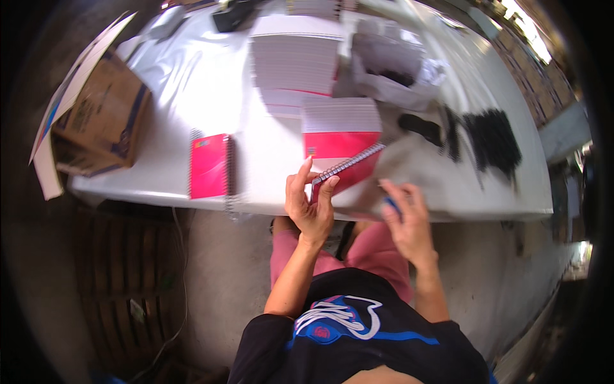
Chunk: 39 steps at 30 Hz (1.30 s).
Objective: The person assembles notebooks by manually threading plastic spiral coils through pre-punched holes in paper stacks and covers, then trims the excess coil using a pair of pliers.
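Note:
My left hand [309, 203] grips a red spiral notebook [358, 174] by its near end, tilting it so the wire-bound edge faces up. Close by on the right, my right hand [412, 224] is curled around a small blue tool [392, 205], blurred and mostly hidden by the fingers. Just beyond the held notebook is a low stack of red-covered notebooks [342, 116]. Black binding coils [492, 139] lie in a heap on the right. To the left, a red notebook [210, 165] with a dark coil rests near the table's front edge.
A tall stack of white page blocks [295, 61] stands at the back middle. A white plastic bag [396, 67] with dark contents is beside it. A black object [420, 128] lies near the coils. An open cardboard box [102, 118] is at the table's left end.

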### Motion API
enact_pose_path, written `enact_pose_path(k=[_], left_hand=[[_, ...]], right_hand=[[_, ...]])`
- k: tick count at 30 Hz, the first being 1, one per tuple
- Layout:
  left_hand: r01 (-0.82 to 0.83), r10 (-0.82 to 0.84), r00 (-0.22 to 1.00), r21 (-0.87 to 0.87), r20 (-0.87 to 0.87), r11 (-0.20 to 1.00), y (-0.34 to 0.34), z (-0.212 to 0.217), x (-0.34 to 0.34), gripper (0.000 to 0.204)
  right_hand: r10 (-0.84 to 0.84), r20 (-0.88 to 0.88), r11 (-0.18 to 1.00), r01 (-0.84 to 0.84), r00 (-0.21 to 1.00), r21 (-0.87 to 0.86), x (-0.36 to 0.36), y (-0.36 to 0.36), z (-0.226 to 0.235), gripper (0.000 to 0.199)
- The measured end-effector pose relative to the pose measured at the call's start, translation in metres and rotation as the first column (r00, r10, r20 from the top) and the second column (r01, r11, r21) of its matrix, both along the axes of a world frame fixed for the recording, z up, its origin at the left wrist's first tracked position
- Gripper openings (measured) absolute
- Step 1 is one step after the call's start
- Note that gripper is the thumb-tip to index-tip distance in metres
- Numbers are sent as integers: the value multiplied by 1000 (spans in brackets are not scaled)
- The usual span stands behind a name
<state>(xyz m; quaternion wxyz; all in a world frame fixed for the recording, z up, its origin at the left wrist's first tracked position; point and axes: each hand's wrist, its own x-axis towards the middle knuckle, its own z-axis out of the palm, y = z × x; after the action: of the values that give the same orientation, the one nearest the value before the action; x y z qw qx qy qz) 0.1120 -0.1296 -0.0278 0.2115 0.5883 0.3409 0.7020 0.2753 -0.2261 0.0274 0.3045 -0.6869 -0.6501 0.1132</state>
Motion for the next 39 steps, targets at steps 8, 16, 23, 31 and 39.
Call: enact_pose_path(k=[8, 16, 23, 31, 39], left_hand=[[60, 22, 881, -158, 473, 986, -5, 58, -70, 48], [-38, 175, 695, -207, 698, 978, 0, 64, -126, 38], [-478, 460, 875, -420, -151, 771, 28, 24, -182, 31], [-526, 420, 848, -428, -323, 735, 23, -16, -187, 39], [-530, 502, 742, 71, -444, 845, 11, 39, -130, 39]], right_hand=[[-187, 269, 964, 123, 945, 237, 35, 36, 5, 50], [370, -873, 879, -424, 317, 219, -138, 146, 33, 51], [425, -581, 872, -486, 694, 58, -189, 222, 16, 37], [429, -157, 903, -424, 890, 65, -202, 236, -50, 44], [603, -266, 760, -440, 752, 478, -105, 130, 32, 27]])
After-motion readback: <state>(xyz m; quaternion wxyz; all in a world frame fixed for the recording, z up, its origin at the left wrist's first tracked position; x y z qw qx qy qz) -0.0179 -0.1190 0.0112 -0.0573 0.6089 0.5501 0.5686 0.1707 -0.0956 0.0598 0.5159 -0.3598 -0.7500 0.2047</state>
